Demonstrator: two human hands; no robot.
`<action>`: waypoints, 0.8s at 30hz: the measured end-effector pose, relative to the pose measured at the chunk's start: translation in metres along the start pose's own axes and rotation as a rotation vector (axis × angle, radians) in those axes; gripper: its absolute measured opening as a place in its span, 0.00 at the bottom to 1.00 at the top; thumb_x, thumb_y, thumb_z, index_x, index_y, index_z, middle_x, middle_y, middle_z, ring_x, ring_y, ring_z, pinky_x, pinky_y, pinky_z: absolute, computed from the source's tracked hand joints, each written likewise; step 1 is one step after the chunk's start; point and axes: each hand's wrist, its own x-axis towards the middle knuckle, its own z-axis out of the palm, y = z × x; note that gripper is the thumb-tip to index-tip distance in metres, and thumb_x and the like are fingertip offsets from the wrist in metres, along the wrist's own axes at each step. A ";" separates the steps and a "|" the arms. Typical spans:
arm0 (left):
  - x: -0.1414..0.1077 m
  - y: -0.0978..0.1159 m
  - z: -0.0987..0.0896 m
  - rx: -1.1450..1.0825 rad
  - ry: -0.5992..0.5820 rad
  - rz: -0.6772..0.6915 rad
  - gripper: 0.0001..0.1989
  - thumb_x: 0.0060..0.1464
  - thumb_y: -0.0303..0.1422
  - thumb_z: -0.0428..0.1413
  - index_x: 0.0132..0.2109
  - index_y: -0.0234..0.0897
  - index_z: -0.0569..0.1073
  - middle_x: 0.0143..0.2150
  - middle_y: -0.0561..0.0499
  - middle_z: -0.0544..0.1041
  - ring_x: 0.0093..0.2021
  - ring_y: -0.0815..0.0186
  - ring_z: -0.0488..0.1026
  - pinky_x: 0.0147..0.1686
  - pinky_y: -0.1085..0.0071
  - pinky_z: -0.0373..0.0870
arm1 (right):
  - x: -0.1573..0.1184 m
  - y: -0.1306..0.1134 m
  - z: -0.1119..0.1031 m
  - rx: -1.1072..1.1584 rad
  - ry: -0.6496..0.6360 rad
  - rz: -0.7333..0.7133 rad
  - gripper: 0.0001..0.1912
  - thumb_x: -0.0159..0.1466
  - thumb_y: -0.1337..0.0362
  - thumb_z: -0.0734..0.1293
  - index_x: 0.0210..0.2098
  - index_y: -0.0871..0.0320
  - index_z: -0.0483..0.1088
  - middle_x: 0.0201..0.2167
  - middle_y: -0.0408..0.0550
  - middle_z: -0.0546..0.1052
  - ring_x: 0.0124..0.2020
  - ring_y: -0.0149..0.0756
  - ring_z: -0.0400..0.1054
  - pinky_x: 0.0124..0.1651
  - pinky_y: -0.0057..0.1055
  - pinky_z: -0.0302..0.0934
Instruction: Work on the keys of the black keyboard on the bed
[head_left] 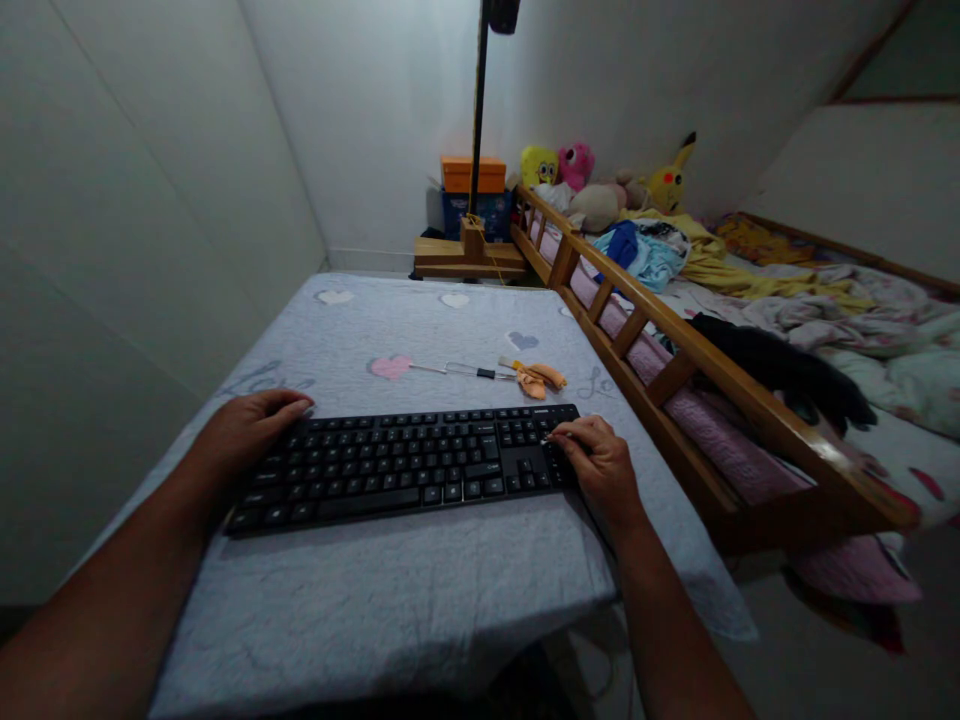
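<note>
A black keyboard (pixel 390 465) lies slightly tilted on the table's pale cloth. My left hand (pixel 251 430) rests at its upper left corner, thumb and fingers close together along the edge. At the right end, my right hand (pixel 600 465) is over the keys, thumb and index finger pinched on something small and pale that I cannot make out. Beyond the keyboard are a thin metal tool with a black collar (pixel 486 373), a small brush (pixel 511 363) and an orange-tan cloth (pixel 534 380).
A wooden bed rail (pixel 660 330) runs along the table's right side, with clothes and blankets behind it. Plush toys (pixel 596 205) sit at the bed's far end. Past the table's far edge stand a wooden stand base (pixel 469 255) and an orange box (pixel 472 174).
</note>
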 end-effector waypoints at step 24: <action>-0.003 0.004 0.000 -0.004 0.007 -0.010 0.24 0.47 0.51 0.53 0.42 0.37 0.78 0.38 0.50 0.82 0.39 0.57 0.77 0.38 0.68 0.68 | -0.001 -0.002 -0.001 0.007 -0.013 -0.022 0.06 0.64 0.64 0.67 0.33 0.54 0.77 0.33 0.48 0.75 0.39 0.41 0.69 0.44 0.38 0.63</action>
